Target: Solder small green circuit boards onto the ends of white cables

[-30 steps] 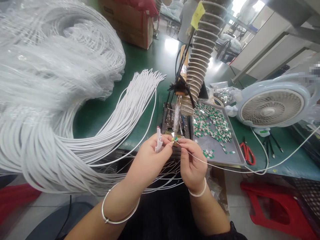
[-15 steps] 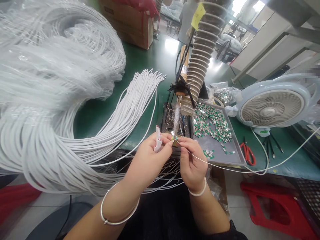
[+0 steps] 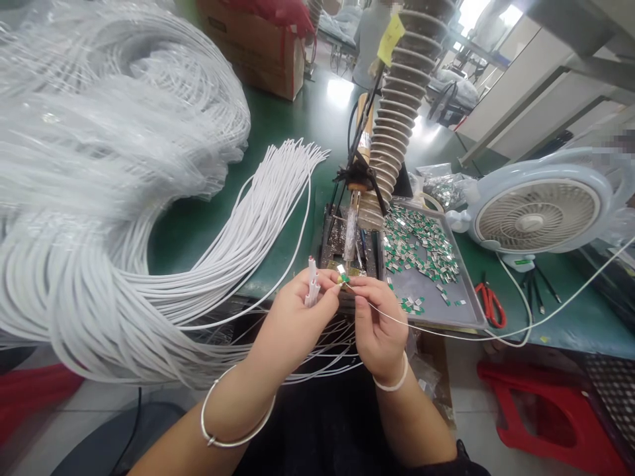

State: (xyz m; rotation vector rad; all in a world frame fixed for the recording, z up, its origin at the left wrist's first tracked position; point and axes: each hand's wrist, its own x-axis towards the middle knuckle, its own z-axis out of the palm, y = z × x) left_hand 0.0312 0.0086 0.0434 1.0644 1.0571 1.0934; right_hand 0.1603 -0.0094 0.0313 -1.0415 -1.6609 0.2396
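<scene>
My left hand (image 3: 297,317) is closed around a few white cables (image 3: 311,284), their cut ends sticking up between thumb and fingers. At its fingertips sits a small metal connector with a green circuit board (image 3: 343,274). My right hand (image 3: 381,324) pinches a thin solder wire (image 3: 446,335) that trails off to the right; its tip points at the board. Just above and behind the connector hangs a soldering iron (image 3: 351,231), clamped tip down. Whether the iron touches the board I cannot tell. The fingers partly hide the joint between cable and board.
A grey tray (image 3: 436,317) of loose connector boards lies right of the iron, beside red-handled cutters (image 3: 492,307) and a fan (image 3: 538,215). A ribbed exhaust hose (image 3: 407,92) hangs over the stand. Bundled white cables (image 3: 198,291) cover the left; a carton (image 3: 258,53) stands behind.
Both hands have come slightly down and toward me, drawing the connector and the solder wire a little away from the iron's tip. The connector shows more fully now.
</scene>
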